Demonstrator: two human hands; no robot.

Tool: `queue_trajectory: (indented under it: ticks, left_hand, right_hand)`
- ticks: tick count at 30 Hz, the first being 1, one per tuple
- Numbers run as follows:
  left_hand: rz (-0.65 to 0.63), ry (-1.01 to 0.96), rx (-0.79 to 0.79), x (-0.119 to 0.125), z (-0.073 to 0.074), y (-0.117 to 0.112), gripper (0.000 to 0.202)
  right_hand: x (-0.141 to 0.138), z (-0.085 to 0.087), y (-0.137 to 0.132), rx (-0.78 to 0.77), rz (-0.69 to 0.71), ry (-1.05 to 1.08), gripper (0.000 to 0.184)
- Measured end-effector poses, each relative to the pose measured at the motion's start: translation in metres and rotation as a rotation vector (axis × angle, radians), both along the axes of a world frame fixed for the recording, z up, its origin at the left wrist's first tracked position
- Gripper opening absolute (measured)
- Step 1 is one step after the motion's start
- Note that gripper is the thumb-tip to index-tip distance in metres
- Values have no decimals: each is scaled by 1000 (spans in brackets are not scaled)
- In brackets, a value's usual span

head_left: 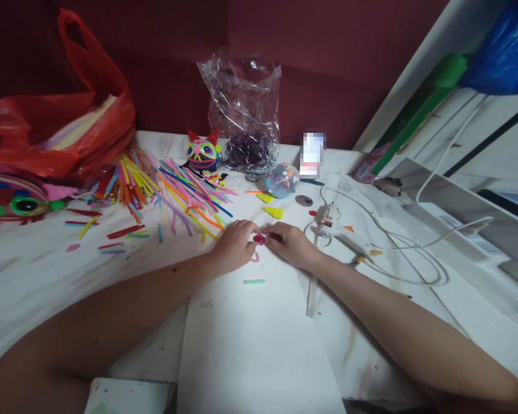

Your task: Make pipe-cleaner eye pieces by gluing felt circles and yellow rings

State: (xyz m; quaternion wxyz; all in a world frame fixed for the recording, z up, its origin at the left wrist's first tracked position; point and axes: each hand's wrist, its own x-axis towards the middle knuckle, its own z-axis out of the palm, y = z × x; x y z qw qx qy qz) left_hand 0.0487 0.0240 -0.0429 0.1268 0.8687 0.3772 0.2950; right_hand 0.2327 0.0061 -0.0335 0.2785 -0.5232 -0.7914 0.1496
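Note:
My left hand point(234, 244) and my right hand point(287, 242) meet at the middle of the white table point(47, 276), fingers pinched together on a small red and pink craft piece point(259, 238). Both hands rest over a white paper sheet point(250, 333). A curled pink pipe-cleaner bit point(255, 257) lies just under the fingers, and a short green piece point(254, 282) lies on the sheet below them. Two yellow cones point(273, 211) lie just beyond the hands.
A heap of coloured pipe cleaners point(168, 187) spreads at the left, beside a red plastic bag point(64, 126). A small cat-face ball point(203, 154), a clear plastic bag point(246, 115) and a clear round dome point(282, 179) stand behind. White cables point(397, 247) loop at the right.

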Motion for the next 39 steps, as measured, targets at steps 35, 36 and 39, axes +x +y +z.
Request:
queue_trajectory:
  ticks: [35,36,39]
  left_hand:
    - [137,-164,-186,6,4,4,27]
    - [135,-160,-183,6,4,5,26]
    - [134,-144,-166,7,5,4,24]
  right_hand:
    - [-7,11,3,-113,36,-153,22]
    - [-8,12,3,-109,41,-162,21]
    - [-7,12,4,-98,51,-183,21]
